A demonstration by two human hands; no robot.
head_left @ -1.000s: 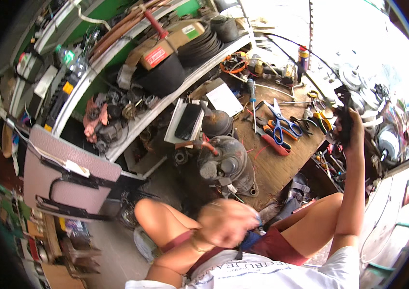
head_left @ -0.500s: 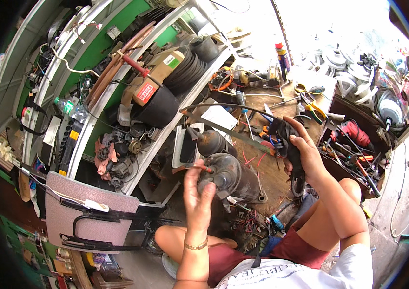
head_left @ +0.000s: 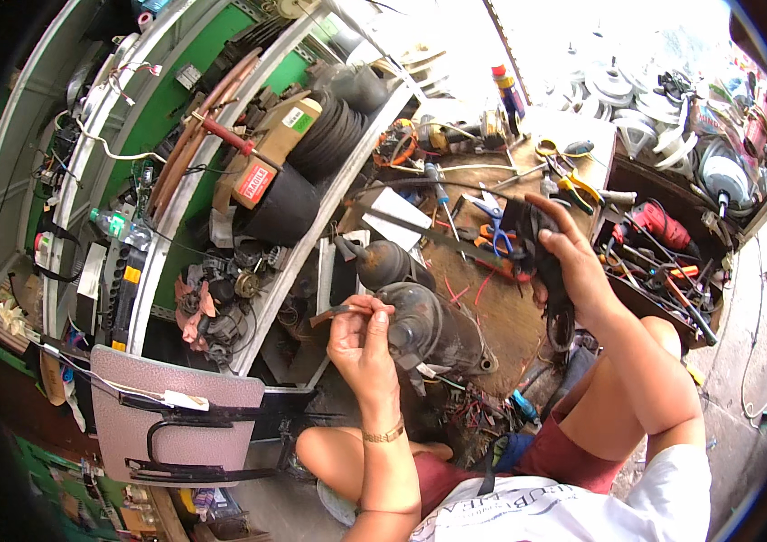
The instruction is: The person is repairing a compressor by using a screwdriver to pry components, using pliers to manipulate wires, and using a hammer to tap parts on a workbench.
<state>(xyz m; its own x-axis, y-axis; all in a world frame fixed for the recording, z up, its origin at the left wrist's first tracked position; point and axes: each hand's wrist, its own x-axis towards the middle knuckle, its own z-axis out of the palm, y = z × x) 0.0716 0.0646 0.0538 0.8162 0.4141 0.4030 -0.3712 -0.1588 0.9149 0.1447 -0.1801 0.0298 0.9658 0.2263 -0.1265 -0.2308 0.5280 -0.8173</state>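
Note:
My left hand (head_left: 365,352) pinches a short copper-coloured tube (head_left: 336,313) between thumb and fingers. It is beside the capped end of a black cylindrical compressor (head_left: 447,339) that lies on its side. Whether the tube is still joined to the compressor cannot be made out behind my fingers. A smaller dark canister (head_left: 390,267) lies along the compressor's far side. My right hand (head_left: 571,262) is wrapped round the dark handle of a hacksaw (head_left: 433,235). The saw's long blade and thin frame reach left above the canister, apart from the compressor.
Pliers (head_left: 573,185), blue-handled scissors (head_left: 496,226) and a screwdriver (head_left: 439,190) lie on the wooden board beyond. A toolbox (head_left: 713,312) with a red drill stands at right. Metal shelving (head_left: 289,244) full of parts rises at left; a pink padded panel (head_left: 176,384) leans nearby.
My left hand has gone from spread fingers beside the tube to a closed pinch on it. The hacksaw remains in my right hand. The whole view has shifted slightly.

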